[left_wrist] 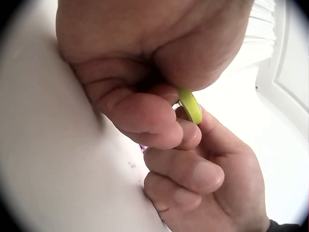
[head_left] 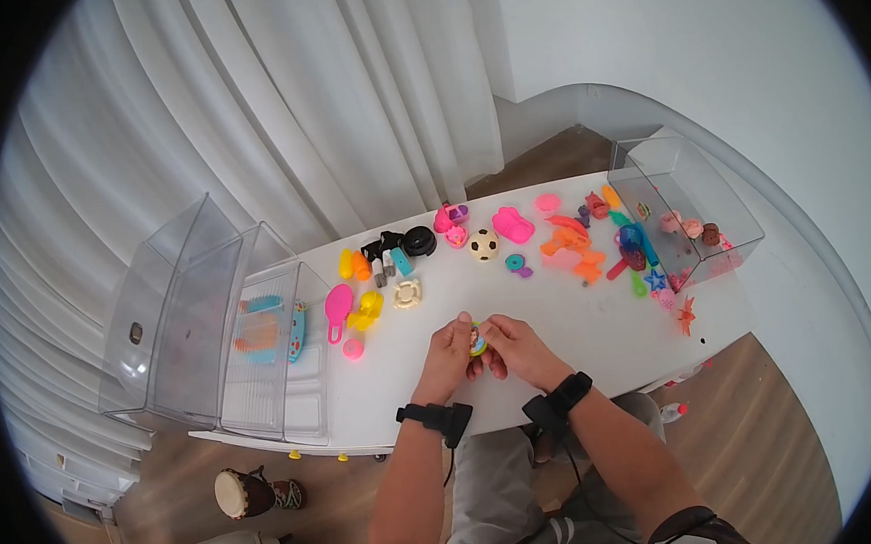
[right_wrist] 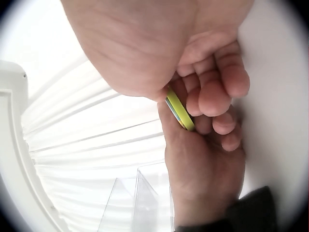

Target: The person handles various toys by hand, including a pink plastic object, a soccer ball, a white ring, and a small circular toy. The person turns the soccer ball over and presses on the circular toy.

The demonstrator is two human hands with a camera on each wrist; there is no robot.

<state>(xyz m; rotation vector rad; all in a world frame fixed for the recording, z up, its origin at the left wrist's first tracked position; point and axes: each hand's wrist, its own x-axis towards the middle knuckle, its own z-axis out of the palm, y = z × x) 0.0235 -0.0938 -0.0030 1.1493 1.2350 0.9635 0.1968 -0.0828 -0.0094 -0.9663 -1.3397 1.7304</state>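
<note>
Both hands meet over the near middle of the white table. Between them is a small round disc with a yellow-green rim and a coloured picture on its face. My left hand pinches its left side between thumb and fingers. On the opposite side my right hand pinches it too. Its thin yellow-green edge shows between the hands in the left wrist view. The right wrist view has the same rim, partly covered by thumb and fingers.
Toys lie along the back, among them a soccer ball, a pink hand mirror, yellow ducks and a cream ring. Clear bins stand at left and right. A drum stands on the floor.
</note>
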